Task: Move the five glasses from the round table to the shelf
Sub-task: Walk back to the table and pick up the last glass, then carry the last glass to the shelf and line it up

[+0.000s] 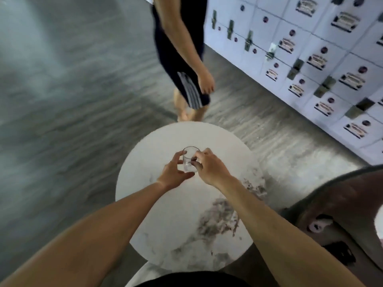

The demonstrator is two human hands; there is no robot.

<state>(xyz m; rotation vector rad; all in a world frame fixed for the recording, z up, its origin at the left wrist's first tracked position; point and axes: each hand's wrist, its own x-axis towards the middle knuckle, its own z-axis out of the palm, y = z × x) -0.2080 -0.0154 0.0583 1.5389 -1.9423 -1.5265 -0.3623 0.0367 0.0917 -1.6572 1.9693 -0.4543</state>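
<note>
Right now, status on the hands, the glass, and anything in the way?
Both hands on one glass: left hand cupping it, right hand pinching near the rim. Only glass seen at the table. Second person just beyond the table.

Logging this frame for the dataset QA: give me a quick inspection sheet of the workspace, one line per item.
Surface: round table, white top with grey marbling, mostly bare.
Job's things: one clear glass in view, above the tabletop between both hands; whether it still touches the table, cannot tell. No other glasses seen; shelf not in view.
Clutter: nothing seen on the table.
Grippers: left hand curls round the glass's left side; right hand pinches its right side near the rim.
Cables: nothing seen.
Surroundings: grey floor; a second person standing beyond the table; stacked white boxes with labels at right; dark curved furniture at lower right. Image blurred.
</note>
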